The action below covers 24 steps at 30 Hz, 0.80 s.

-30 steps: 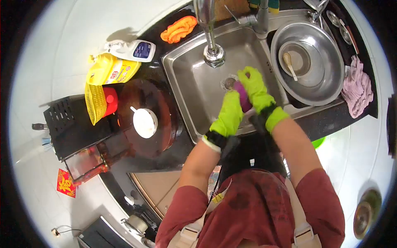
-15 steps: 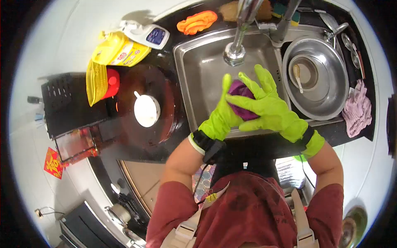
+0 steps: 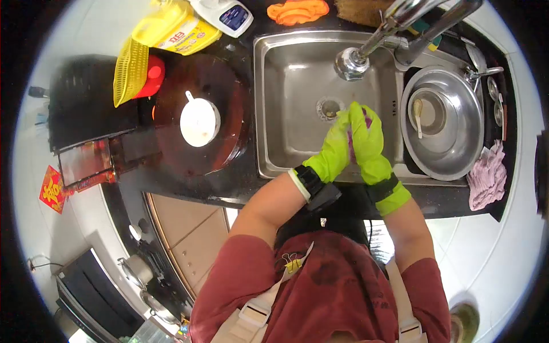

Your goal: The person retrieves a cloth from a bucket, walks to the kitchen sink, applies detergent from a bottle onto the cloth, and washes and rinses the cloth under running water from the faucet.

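Note:
A purple cloth is squeezed between my two gloved hands over the front right part of the steel sink. My left hand, in a lime-green rubber glove, presses on it from the left. From the other side my right hand, gloved the same way, closes against it. Only narrow strips of purple show between the palms and by the fingertips. The faucet hangs above, apart from both hands, and no water stream is visible.
Right of the sink sits a large steel basin holding a smaller bowl and a spoon. A pink cloth lies beside it. Leftward are a white bowl, yellow jug and yellow basket. An orange cloth lies behind.
My hands have come together, palms facing, and the purple cloth is squeezed smaller and mostly hidden. My right fingers are no longer spread. The view has shifted, showing the sink drain.

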Each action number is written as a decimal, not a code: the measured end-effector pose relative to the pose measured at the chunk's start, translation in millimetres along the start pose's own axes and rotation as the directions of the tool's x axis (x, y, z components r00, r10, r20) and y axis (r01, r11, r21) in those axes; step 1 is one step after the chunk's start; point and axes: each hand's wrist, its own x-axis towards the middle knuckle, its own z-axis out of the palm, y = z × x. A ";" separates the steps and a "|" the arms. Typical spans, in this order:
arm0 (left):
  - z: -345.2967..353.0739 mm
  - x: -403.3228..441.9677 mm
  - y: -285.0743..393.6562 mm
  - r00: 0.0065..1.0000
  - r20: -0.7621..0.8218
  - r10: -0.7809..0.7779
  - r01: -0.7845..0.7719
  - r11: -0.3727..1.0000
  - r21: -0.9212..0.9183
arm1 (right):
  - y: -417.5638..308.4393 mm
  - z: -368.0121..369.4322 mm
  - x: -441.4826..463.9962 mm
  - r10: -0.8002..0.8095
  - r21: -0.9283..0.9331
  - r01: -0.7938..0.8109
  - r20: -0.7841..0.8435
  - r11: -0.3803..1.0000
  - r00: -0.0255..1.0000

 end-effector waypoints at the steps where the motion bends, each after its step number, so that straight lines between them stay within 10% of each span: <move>1: 4.3 0.1 4.3 0.999 0.006 0.033 -0.034 0.999 0.043 | -16.6 9.7 -0.5 -0.095 -0.077 0.088 -0.096 0.993 0.991; 2: -5.0 5.6 7.4 0.999 0.001 0.039 -0.039 0.999 0.038 | -9.5 11.7 2.8 -0.092 -0.079 0.085 -0.089 0.993 0.992; 3: -19.8 14.4 10.9 0.963 0.075 0.259 -0.250 0.751 0.611 | 3.8 11.8 9.2 0.009 0.083 -0.001 -0.095 0.997 0.995; 4: -31.1 21.1 14.2 0.888 0.256 0.382 -0.343 0.179 0.922 | 14.7 11.5 14.1 0.112 0.241 -0.089 -0.085 0.967 0.990; 5: -35.9 24.2 18.5 0.887 0.251 0.388 -0.341 0.183 0.922 | 20.9 10.8 16.9 0.168 0.326 -0.137 -0.069 0.935 0.983; 7: -43.4 25.1 28.3 0.851 0.404 0.334 -0.180 -0.538 0.823 | 39.4 10.6 21.5 0.133 0.507 -0.125 0.021 0.853 0.991; 8: -37.3 22.2 42.0 0.846 0.408 0.344 -0.179 -0.538 0.824 | 40.6 15.3 28.4 0.070 0.674 -0.115 0.094 0.729 0.993; 11: -15.0 6.2 72.5 0.766 0.354 0.537 -0.508 0.168 0.845 | 29.8 47.2 48.6 0.131 0.666 -0.166 0.104 0.727 0.986; 12: -9.6 -6.9 90.4 0.852 -0.011 0.523 -0.096 0.177 0.979 | 18.1 58.4 47.7 -0.048 0.481 0.008 0.072 0.877 0.996; 13: -12.4 -12.4 106.6 0.849 -0.002 0.528 -0.103 0.171 0.980 | 43.0 42.7 67.5 -0.038 0.360 -0.037 0.199 0.932 0.979; 15: -20.1 -15.2 137.9 0.895 -0.125 0.429 -0.248 0.709 0.660 | 49.1 28.4 91.7 -0.030 0.232 -0.050 0.328 0.971 0.944; 16: -23.0 -19.1 150.8 0.923 -0.154 0.353 -0.273 0.882 0.384 | 18.3 24.8 86.3 -0.204 -0.109 0.254 0.343 0.961 0.917; 17: -16.8 -31.0 158.9 0.947 -0.111 0.302 -0.252 0.912 0.324 | 0.6 24.3 81.9 -0.346 -0.419 0.511 0.410 0.750 0.844; 20: -32.8 -22.2 154.9 0.937 -0.068 0.342 -0.279 0.852 0.444 | 25.3 30.5 101.9 -0.408 -0.466 0.536 0.352 0.704 0.842; 24: -53.6 -15.2 139.0 0.954 -0.092 0.285 -0.208 0.852 0.480 | 7.2 45.2 91.5 -0.479 -0.182 0.519 0.222 0.835 0.849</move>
